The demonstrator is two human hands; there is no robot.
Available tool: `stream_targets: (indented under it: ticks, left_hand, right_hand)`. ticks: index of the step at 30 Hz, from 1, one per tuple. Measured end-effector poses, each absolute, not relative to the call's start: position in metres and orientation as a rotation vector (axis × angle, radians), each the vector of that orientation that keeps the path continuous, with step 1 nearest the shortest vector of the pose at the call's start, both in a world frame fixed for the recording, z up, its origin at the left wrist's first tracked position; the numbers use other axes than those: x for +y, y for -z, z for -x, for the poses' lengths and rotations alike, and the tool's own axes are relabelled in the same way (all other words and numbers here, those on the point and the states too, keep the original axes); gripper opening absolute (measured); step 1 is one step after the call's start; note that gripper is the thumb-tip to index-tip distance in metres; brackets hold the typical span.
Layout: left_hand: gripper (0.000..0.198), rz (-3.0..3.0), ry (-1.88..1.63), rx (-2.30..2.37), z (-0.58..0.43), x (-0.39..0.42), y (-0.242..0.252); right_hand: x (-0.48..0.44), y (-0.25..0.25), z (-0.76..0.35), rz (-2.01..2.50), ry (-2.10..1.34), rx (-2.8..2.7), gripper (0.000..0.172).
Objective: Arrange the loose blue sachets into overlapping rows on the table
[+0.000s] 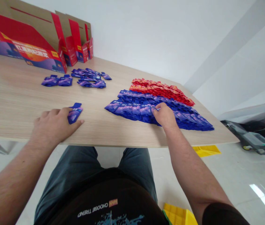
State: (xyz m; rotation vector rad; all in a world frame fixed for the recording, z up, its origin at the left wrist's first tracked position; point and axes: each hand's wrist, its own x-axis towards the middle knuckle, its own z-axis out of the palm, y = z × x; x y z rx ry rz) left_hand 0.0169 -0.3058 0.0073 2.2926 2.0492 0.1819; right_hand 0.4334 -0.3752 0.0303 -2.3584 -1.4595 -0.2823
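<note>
Near the table's front edge at the left, my left hand (54,123) is closed on a blue-purple packet (75,113), with the thumb stretched along its near side. My right hand (164,115) has its thumb and fingers pinched on a packet in the front row of blue packets (135,109). Those blue packets overlap in long rows. Red packets (160,89) lie in rows just behind them. More blue packets (85,73) form a small loose pile at the back left, with a pair of packets (57,81) beside it.
Open red and blue cardboard boxes (38,53) stand at the back left against the wall. The wooden table's (113,132) front edge runs just before my legs. Yellow crates (179,214) and a dark cart (254,137) are on the floor at the right.
</note>
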Motion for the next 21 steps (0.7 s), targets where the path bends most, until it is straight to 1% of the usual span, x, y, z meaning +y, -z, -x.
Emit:
stream_targets:
  ticks: [3,6,9,11,15,17,21]
  left_hand:
    - [0.091,-2.294,-0.155,2.075,-0.018,-0.309,-0.008]
    - [0.086,-2.263,-0.136,2.110,-0.015,-0.304,-0.008]
    - [0.079,-2.187,-0.126,2.100,-0.012,-0.295,-0.010]
    - [0.080,-2.147,-0.160,2.063,-0.013,-0.293,-0.013]
    - [0.079,-2.076,-0.382,2.064,-0.020,-0.301,-0.022]
    - [0.075,-2.066,-0.504,2.023,-0.028,-0.305,-0.028]
    - [0.065,-2.048,-0.701,1.755,-0.064,-0.307,-0.036]
  right_hand:
    - [-0.392,-0.031,-0.432,2.279,0.256,-1.367,0.023]
    - [-0.412,-0.027,-0.426,2.206,0.204,-1.290,0.024]
    - [-0.433,-0.015,-0.415,2.118,0.145,-1.260,0.028]
    - [-0.445,-0.005,-0.410,2.064,0.111,-1.256,0.031]
    - [-0.466,0.015,-0.412,2.053,0.080,-1.188,0.038]
    - [-0.474,0.024,-0.420,2.086,0.064,-1.127,0.039]
    - [-0.483,0.038,-0.441,2.120,0.071,-1.059,0.040]
